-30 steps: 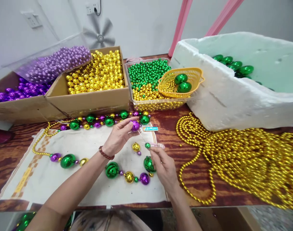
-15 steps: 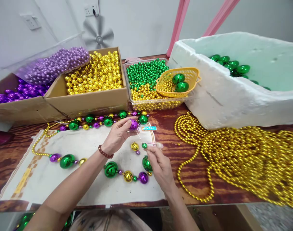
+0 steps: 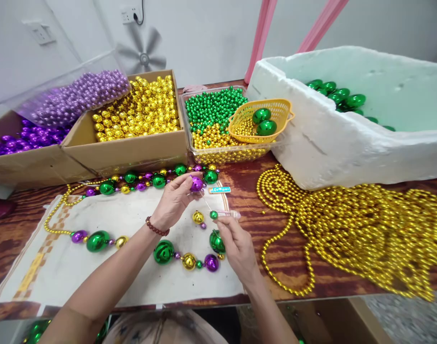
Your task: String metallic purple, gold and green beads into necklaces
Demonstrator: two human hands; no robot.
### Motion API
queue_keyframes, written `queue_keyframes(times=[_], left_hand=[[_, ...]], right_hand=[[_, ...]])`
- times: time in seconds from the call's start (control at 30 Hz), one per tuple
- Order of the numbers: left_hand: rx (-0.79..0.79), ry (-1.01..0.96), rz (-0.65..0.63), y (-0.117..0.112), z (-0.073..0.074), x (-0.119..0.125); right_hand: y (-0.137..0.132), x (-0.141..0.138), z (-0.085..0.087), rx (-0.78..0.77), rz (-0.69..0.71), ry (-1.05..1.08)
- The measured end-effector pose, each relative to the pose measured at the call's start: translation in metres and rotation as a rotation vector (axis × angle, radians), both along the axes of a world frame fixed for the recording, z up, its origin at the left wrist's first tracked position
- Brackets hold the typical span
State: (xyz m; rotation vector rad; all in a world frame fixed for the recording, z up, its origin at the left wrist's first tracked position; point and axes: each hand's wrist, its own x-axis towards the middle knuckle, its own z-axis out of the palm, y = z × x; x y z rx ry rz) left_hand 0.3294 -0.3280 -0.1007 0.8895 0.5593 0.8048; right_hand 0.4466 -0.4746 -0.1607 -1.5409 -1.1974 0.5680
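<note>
My left hand [image 3: 173,203], with a brown bead bracelet at its wrist, is closed on a shiny purple bead [image 3: 196,183]. A thin, straight strand slants down from that bead to a small green bead [image 3: 213,215]. The fingertips of my right hand [image 3: 238,246] are pinched at the green bead. Below, a string of large green, gold and purple beads [image 3: 189,261] curves over a white cloth [image 3: 132,282]; my left forearm hides part of it. Between the hands and that string lie a loose gold bead [image 3: 198,217] and a tiny purple one [image 3: 203,226].
Behind stand cardboard boxes of purple and gold beads [image 3: 128,153], a clear tub of green and gold beads [image 3: 190,148] and a yellow basket [image 3: 290,114]. A white foam box [image 3: 297,153] holds green beads. Gold bead strands [image 3: 365,234] cover the right side.
The whole view has shifted slightly left. Both hands keep nearly the same pose around the purple and green beads.
</note>
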Motion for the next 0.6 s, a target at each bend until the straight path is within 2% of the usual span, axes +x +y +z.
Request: queue_keyframes(times=[0.2, 0.47, 0.6], left_hand=[[-0.024, 0.016, 0.053, -0.001, -0.002, -0.003], [-0.048, 0.033, 0.029, 0.001, -0.01, 0.002], [-0.026, 0.059, -0.081, -0.013, -0.016, 0.01]], right_hand=[[0.005, 0.001, -0.003, -0.006, 0.026, 0.038], [0.0, 0.004, -0.001, -0.023, 0.032, 0.027], [0.008, 0.001, 0.003, -0.025, -0.026, 0.021]])
